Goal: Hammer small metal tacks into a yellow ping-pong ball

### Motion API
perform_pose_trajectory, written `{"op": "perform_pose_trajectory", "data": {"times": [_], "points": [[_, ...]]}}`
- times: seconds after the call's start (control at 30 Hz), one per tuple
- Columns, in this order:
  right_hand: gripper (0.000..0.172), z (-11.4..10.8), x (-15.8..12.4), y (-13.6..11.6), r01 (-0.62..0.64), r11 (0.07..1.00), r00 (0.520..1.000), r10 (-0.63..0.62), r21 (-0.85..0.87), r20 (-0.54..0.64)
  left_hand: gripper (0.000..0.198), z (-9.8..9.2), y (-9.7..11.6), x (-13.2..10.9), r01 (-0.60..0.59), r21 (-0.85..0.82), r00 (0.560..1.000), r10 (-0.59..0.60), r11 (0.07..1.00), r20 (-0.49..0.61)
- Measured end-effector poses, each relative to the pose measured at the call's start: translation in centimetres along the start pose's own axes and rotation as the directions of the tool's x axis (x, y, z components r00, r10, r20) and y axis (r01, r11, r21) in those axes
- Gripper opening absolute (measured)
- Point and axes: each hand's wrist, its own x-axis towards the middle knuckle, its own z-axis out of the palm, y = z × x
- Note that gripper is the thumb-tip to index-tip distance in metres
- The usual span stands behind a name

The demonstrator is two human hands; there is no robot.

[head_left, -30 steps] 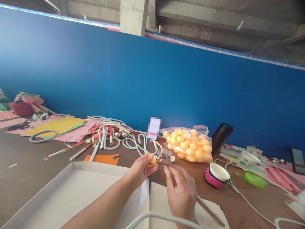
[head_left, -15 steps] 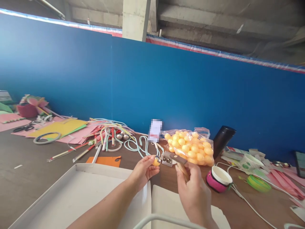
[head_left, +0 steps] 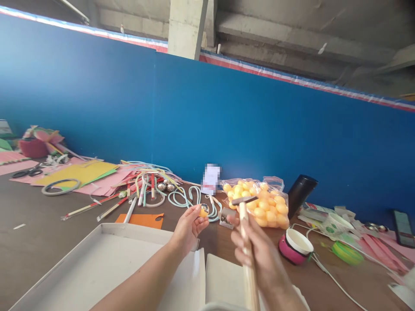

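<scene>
My left hand (head_left: 189, 226) pinches a small orange ball (head_left: 203, 211) with a shiny metal piece on top, held above the brown table. My right hand (head_left: 259, 255) grips the wooden handle of a small hammer (head_left: 244, 224), which stands nearly upright with its dark head level with the ball and a little to its right. Between the two hands, a small open cardboard box of metal tacks (head_left: 226, 217) lies on the table. Behind the hammer sits a clear bag of orange balls (head_left: 259, 203).
A white shallow tray (head_left: 106, 233) lies below my left arm. Coloured paper, sticks and cords (head_left: 142, 185) are spread at the back left. A pink-and-white tape roll (head_left: 295, 245), a black cylinder (head_left: 300, 194), a green roll (head_left: 345, 252) and a phone (head_left: 403, 222) are on the right.
My right hand has raised the hammer from lying low across the table to nearly upright. My left hand has kept the ball, shifting slightly left.
</scene>
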Motion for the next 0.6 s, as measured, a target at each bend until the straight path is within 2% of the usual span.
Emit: {"op": "perform_pose_trajectory", "data": {"times": [0.1, 0.23, 0.27, 0.37, 0.5, 0.6], "points": [[0.025, -0.6, 0.3, 1.7, -0.122, 0.992, 0.992, 0.121, -0.026, -0.046, 0.018, -0.2, 0.1, 0.3, -0.026, -0.010, 0.999, 0.025, 1.000, -0.035], [0.039, -0.7, 0.2, 2.5, -0.003, 1.000, 1.000, 0.003, 0.019, 0.019, 0.018, -0.3, 0.0, 0.3, -0.025, -0.016, 0.999, 0.025, 1.000, -0.038], [0.040, -0.8, 0.1, 2.7, 0.014, 1.000, 1.000, -0.014, 0.027, -0.002, 0.018, -0.3, -0.1, 0.3, -0.024, -0.019, 0.999, 0.023, 1.000, -0.040], [0.040, -0.9, -0.2, 4.0, -0.129, 0.992, 0.992, 0.130, -0.008, 0.007, 0.019, -0.4, -0.2, 0.3, -0.015, -0.017, 0.999, 0.014, 1.000, -0.039], [0.041, -0.9, -0.3, 4.9, -0.070, 0.990, 0.994, 0.059, 0.119, 0.096, 0.021, -0.3, -0.2, 0.2, -0.003, 0.001, 1.000, 0.003, 1.000, -0.005], [0.036, -0.8, -0.5, 4.2, -0.123, 0.981, 0.991, 0.113, 0.149, 0.074, 0.020, -0.3, -0.2, 0.2, -0.008, 0.005, 1.000, 0.008, 1.000, -0.002]]}}
